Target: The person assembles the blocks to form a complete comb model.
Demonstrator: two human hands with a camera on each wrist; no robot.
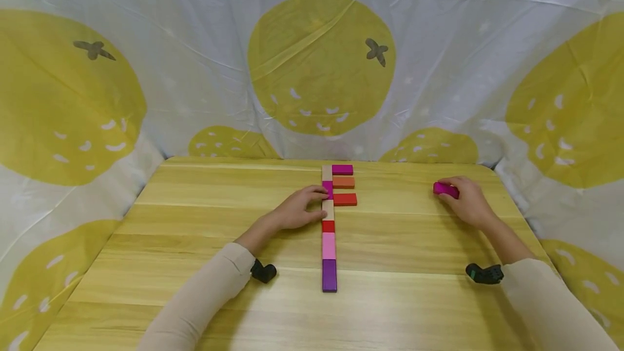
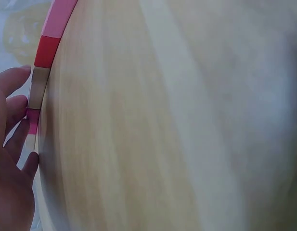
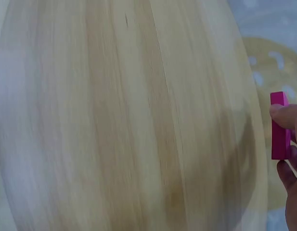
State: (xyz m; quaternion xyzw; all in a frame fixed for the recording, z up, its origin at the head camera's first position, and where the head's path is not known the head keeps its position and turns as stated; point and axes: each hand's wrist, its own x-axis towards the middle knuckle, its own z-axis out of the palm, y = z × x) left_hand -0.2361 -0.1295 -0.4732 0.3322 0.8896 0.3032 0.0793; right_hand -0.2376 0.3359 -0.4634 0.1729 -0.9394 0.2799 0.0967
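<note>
My right hand [image 1: 469, 202] pinches a magenta wooden block [image 1: 440, 188] between thumb and fingers, over the right side of the table; it also shows in the right wrist view as a magenta block [image 3: 280, 130]. With relaxed fingers, my left hand [image 1: 297, 209] touches the left side of a column of blocks. Its fingertips lie at a magenta block [image 1: 327, 187] in the column, and the thumb is at a plain wood block [image 1: 329, 209]. Below these come a red block [image 1: 329, 226], a pink block [image 1: 329, 245] and a purple block [image 1: 329, 275], end to end.
Another plain wood block [image 1: 327, 172] tops the column. To its right, a magenta block [image 1: 343, 170], an orange block [image 1: 343, 182] and a red block [image 1: 345, 199] stick out sideways. A white and yellow patterned cloth [image 1: 429, 69] hangs behind the wooden table [image 1: 400, 302].
</note>
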